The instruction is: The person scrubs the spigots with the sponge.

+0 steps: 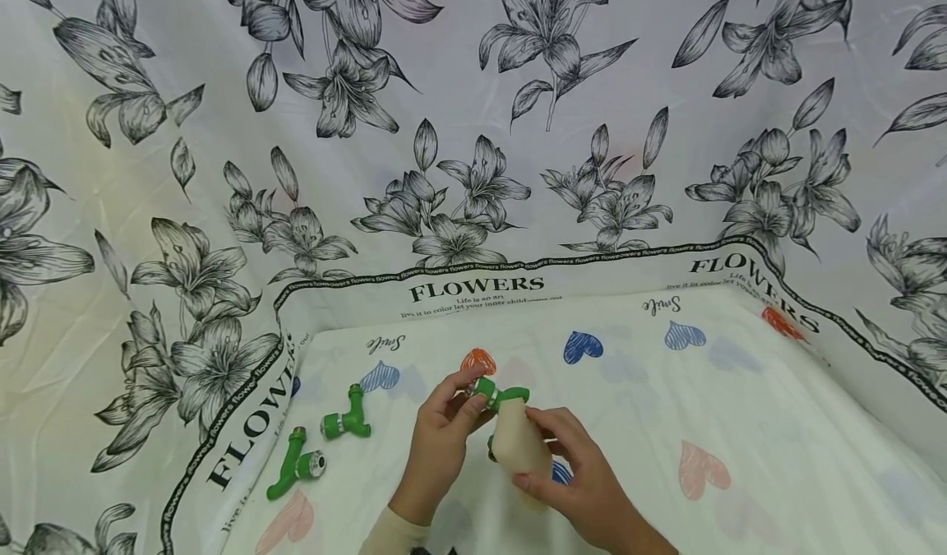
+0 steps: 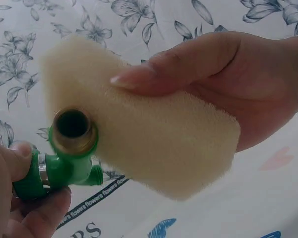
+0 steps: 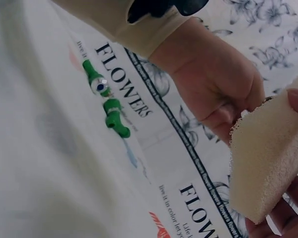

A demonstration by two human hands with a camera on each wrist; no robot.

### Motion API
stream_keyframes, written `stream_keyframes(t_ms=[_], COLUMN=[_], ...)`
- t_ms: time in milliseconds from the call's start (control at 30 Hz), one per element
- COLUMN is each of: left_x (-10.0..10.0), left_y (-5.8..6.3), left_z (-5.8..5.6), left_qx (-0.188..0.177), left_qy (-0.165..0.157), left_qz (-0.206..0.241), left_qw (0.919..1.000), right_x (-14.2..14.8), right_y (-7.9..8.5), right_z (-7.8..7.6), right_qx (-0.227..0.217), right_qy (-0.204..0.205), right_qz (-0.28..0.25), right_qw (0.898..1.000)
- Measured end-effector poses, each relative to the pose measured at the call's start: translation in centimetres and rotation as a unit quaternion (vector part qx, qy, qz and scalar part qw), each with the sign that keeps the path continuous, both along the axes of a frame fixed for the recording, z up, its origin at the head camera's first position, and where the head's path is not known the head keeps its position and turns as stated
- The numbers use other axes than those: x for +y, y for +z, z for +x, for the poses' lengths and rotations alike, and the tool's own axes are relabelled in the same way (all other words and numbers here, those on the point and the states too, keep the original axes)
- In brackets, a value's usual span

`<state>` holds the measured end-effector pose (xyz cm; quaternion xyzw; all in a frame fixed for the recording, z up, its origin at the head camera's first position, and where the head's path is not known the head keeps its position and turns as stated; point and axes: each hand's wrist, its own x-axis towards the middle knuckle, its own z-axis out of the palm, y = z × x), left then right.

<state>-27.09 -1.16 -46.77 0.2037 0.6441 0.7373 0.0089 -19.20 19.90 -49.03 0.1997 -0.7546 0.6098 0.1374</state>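
My left hand (image 1: pixel 440 436) pinches a green tap (image 1: pixel 510 393) by its knob end, thumb on one side and fingers on the other. In the left wrist view the brass-coloured threaded mouth of this tap (image 2: pixel 72 168) faces the camera. A thick beige sponge (image 1: pixel 518 440) is gripped by my right hand (image 1: pixel 588 485), with the thumb lying across its face in the left wrist view. The tap overlaps one end of the sponge (image 2: pixel 144 129) there. From the right wrist, the sponge (image 3: pixel 268 153) hides the held tap, and my left hand (image 3: pixel 213 82) shows behind it.
Two more green taps lie on the left of the table, one nearer (image 1: pixel 296 464) and one farther back (image 1: pixel 348 417). The white tablecloth (image 1: pixel 629 423) has printed hearts. A flower-patterned curtain (image 1: pixel 473 86) rises behind and along both sides.
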Motion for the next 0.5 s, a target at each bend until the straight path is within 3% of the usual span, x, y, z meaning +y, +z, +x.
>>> stream_keyframes(t_ms=[267, 500], left_x=[-0.72, -1.08], left_y=[-0.3, -0.38], left_z=[0.1, 0.01], left_qx=[-0.054, -0.107], left_qy=[0.018, -0.007], left_qz=[0.01, 0.052], left_qw=[0.9983, 0.9929], right_x=[0.41, 0.68], right_y=[0.59, 0.86], right_z=[0.08, 0.0], right_qx=[0.044, 0.041], right_qy=[-0.001, 0.0], right_qz=[-0.008, -0.014], right_qw=[0.999, 0.999])
